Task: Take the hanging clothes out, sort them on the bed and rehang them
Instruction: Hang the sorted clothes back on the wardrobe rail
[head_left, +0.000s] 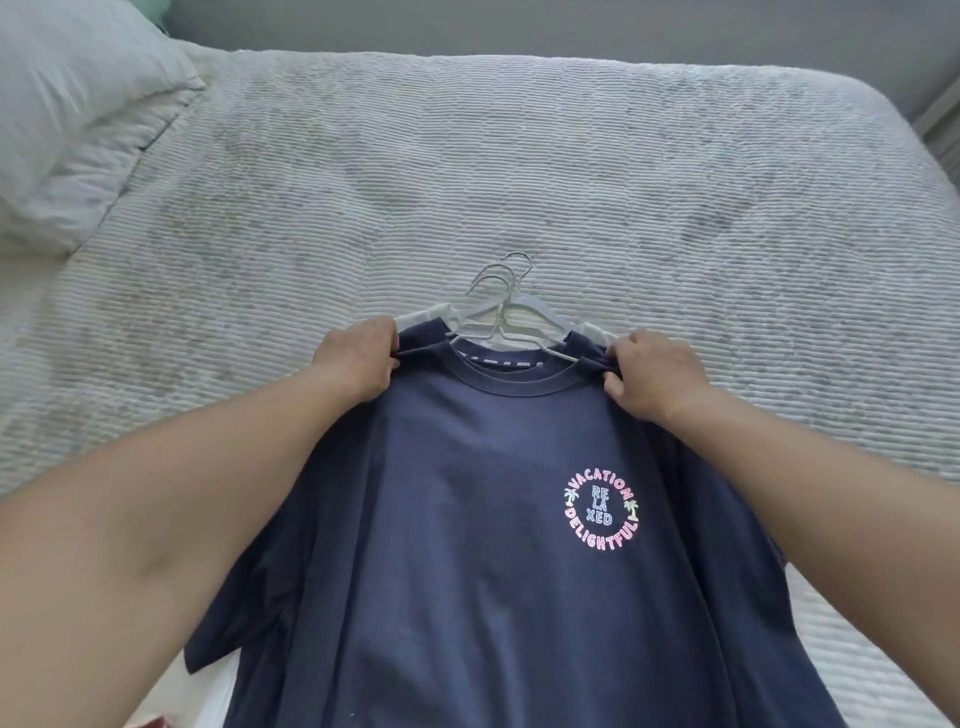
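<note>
- Navy T-shirt (467, 519) fills centre + lower frame, front up, round "Vacation / Relaxed / Delightful" print at centre-right; it lies on the ribbed white bedspread (571, 171).
- Left hand (358, 364) closed, pinching the shirt's shoulder seam at centre-left; right hand (649, 376) closed the same way on the other shoulder, centre-right.
- White hangers (506, 312) stacked just above the collar, approx 3 hooks bunched w/ tips pointing to upper frame. One hanger looks to sit inside the neck; can't tell if others carry clothes underneath.
- Step in hand, prob.: squaring the shirt on its hanger or sliding it off, can't tell which.
- To do it well: keep both pinches level so the collar stays centred; pull evenly, not one side first, or the neck stretches.
- Watch the hooks: they're tangle-prone, so separate the top hanger before lifting.
- Pillow (67, 119) at upper left is well apart; lots of bare spread in upper frame for sorted piles.
- Knit is soft and will droop, so support the shoulders when lifting.
</note>
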